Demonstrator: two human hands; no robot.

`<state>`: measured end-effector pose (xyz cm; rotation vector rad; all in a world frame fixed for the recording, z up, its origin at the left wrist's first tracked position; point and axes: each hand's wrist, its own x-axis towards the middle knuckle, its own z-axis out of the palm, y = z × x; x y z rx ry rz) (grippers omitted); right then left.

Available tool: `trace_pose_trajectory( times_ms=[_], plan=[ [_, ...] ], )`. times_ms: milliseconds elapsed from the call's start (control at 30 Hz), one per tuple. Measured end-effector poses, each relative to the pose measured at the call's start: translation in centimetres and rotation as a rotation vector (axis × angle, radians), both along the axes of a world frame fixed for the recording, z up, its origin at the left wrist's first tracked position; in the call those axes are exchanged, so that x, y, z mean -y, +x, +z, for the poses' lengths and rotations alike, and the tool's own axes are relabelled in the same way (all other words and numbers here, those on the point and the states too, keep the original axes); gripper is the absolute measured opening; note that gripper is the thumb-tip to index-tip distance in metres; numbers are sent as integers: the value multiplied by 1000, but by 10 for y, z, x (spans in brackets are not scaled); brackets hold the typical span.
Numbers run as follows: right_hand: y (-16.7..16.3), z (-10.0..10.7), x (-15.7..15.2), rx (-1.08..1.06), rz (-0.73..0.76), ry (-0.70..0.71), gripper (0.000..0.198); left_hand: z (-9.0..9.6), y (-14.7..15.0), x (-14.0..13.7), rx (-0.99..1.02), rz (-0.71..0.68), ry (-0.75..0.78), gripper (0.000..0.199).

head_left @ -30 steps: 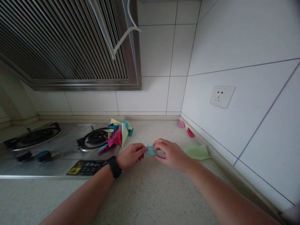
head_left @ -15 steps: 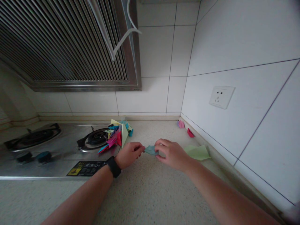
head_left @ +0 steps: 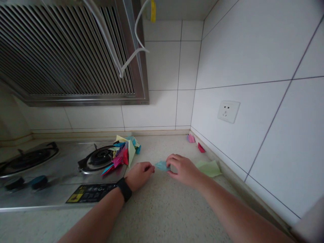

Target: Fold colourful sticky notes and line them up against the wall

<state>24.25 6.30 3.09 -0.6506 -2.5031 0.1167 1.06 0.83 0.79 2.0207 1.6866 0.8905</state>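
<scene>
A small light-blue folded paper (head_left: 161,165) lies low over the counter, its pointed end toward the left. My right hand (head_left: 181,169) grips its right end between thumb and fingers, which cover that part. Just left of the point is my left hand (head_left: 140,174), with a black band on the wrist. Its fingers are curled closed and appear slightly apart from the paper, with nothing visible in them. A pale green paper sheet (head_left: 209,168) rests on the counter behind my right wrist.
Several colourful folded papers (head_left: 121,154) are heaped at the right burner of the gas stove (head_left: 58,180). Near the wall corner sit a pink folded paper (head_left: 191,138) and a red one (head_left: 201,147). A range hood (head_left: 88,99) with a hanging white cable (head_left: 121,71) is overhead.
My left fingers have come off the blue paper's pointed end and drawn slightly left. My right hand keeps hold of it. The head view has tilted up and shifted a little right.
</scene>
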Motion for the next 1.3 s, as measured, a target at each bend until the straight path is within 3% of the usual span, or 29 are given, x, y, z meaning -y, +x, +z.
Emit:
trace_pose_trajectory(
  times_ms=[167, 300, 467, 633, 933, 1067, 1300],
  plan=[
    [-4, -6, -15, -88, -95, -108, 17, 0, 4, -1, -86, -10, -1, 37],
    [-17, 2, -58, -90, -273, -345, 19, -4, 3, -3, -104, -15, -17, 38],
    [-17, 18, -130, 57, -623, -295, 19, -4, 2, -4, -215, -7, -47, 38],
    [-2, 1, -168, 204, -856, -316, 43, -2, 1, -5, -273, -25, -73, 34],
    [-20, -37, -159, 413, -836, -302, 57, -3, 1, -4, -293, -44, -52, 29],
    [-27, -42, -155, 450, -836, -319, 73, -2, 1, -5, -299, -53, -55, 29],
    [-22, -39, -166, 485, -815, -340, 80, 1, 2, -3, -297, -50, -62, 30]
  ],
)
